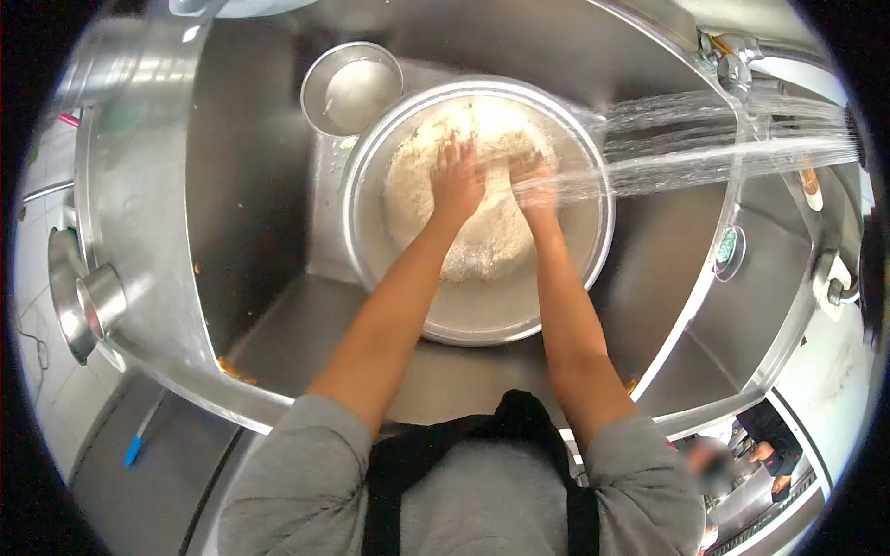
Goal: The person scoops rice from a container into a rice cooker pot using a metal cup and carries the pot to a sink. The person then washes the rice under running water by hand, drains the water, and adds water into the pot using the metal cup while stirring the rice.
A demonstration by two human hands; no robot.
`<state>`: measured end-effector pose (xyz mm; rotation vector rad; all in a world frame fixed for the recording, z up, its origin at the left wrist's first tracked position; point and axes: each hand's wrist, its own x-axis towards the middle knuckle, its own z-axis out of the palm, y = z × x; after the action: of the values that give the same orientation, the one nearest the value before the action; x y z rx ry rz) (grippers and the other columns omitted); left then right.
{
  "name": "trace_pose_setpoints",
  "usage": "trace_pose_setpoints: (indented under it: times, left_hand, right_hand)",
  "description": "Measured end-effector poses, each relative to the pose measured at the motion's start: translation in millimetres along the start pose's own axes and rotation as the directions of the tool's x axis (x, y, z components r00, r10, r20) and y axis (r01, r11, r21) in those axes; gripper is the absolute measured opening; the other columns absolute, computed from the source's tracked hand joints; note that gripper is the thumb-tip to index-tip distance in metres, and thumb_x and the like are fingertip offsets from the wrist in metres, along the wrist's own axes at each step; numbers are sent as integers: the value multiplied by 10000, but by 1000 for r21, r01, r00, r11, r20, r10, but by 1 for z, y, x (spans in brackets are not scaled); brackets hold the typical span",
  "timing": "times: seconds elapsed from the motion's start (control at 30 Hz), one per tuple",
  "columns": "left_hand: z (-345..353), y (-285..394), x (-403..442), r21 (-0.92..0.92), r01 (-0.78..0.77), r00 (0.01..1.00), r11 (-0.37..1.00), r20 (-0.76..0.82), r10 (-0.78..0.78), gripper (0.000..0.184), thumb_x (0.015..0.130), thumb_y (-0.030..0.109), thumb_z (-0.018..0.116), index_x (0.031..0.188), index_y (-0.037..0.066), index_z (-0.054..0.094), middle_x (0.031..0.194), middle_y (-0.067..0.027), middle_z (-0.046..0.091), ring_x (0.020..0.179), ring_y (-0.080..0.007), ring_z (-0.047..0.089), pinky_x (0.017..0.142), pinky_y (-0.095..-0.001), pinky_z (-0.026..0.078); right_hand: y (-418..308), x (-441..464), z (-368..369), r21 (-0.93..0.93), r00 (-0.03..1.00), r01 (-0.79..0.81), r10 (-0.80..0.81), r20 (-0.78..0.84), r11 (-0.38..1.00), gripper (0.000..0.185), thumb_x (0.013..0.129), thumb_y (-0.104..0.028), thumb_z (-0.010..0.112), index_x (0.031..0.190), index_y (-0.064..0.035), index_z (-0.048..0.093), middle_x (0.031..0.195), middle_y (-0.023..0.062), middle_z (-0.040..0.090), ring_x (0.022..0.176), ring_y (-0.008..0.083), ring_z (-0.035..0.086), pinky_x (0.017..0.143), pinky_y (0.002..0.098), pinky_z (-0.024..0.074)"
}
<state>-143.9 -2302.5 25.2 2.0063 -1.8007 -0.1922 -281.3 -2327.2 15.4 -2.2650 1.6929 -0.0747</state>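
Observation:
A wide round metal bowl point(349, 215) stands in a deep steel sink. Inside it lies a pale mass of wet grains that looks like rice point(501, 232), with cloudy water around it. My left hand point(457, 178) lies on the grains with its fingers stretched out, holding nothing. Beside it, my right hand point(534, 183) also rests palm-down on the grains; its fingers look extended, though blurred behind the spray. Streams of water point(686, 157) shoot in from the right, across the bowl's right rim and over my right hand.
A smaller metal pot point(313, 104) with cloudy liquid sits behind the bowl on the left. Taps point(734, 69) are at the upper right. A second basin point(732, 324) adjoins on the right. Metal containers point(102, 295) stand at the far left. Another person point(769, 454) is at lower right.

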Motion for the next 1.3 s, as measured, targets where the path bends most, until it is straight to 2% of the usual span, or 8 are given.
trace_pose_setpoints:
  times: [0.2,0.4,0.5,0.7,0.83,1.13,1.17,1.3]
  left_hand:
    - [-7,-48,-39,-35,196,446,980,893,-57,346,742,204,499,1078,120,498,1136,-146,461,1044,-296,429,823,-370,396]
    - [24,-53,47,-73,-121,934,990,330,138,515,711,279,575,1170,115,409,1254,-95,355,1144,-285,326,946,-389,257]
    - [31,-51,-16,-94,40,796,995,605,26,443,715,251,580,1123,123,463,1189,-122,422,1082,-270,400,908,-381,303]
    - [19,-67,-71,-366,118,464,923,842,274,491,667,360,617,1089,140,496,1116,-83,487,1065,-240,421,906,-381,318]
    - [12,-53,39,-117,-239,969,964,38,245,293,734,89,508,1027,86,515,1104,-76,476,1001,-269,441,826,-385,348]
    - [32,-66,-101,-320,188,653,929,747,125,364,649,185,613,1001,115,550,1066,-54,507,1045,-237,419,899,-370,333]
    - [15,-58,-84,-315,184,657,931,744,121,364,649,185,613,1001,115,550,1066,-54,507,1045,-237,419,899,-370,333]
    - [20,-37,-3,-687,-11,877,726,343,338,360,682,153,575,1032,93,515,1070,-99,506,944,-278,495,904,-411,307]
  right_hand:
    - [-45,6,39,-268,991,-119,130,26,956,642,786,-475,367,1301,-131,199,1357,157,91,1236,365,84,961,538,103]
    - [-47,-79,40,276,848,89,-218,483,957,502,722,-358,565,1122,-73,461,1251,138,339,1155,325,316,934,447,272]
    - [-7,-36,58,81,959,166,-141,-247,983,477,741,-376,538,1085,-52,471,861,92,557,764,214,540,694,301,446]
    - [-6,-1,81,-130,983,87,-63,175,988,467,832,-371,372,1202,-86,366,1205,129,344,1122,235,307,950,390,185]
    - [-37,-77,61,220,877,-17,-91,472,975,486,709,-286,585,1168,-220,437,1244,98,349,1177,274,264,992,460,108]
    - [44,-16,61,991,904,35,418,-87,132,479,706,-204,605,1141,-99,436,1069,116,487,923,279,487,828,396,362]
    - [39,-27,69,577,947,65,132,-293,814,482,697,-205,612,1134,-95,441,1039,116,501,885,271,500,803,391,373]
    - [-8,-78,85,324,996,42,-67,65,945,453,661,-252,650,1066,-97,519,983,134,522,873,232,491,781,349,396]
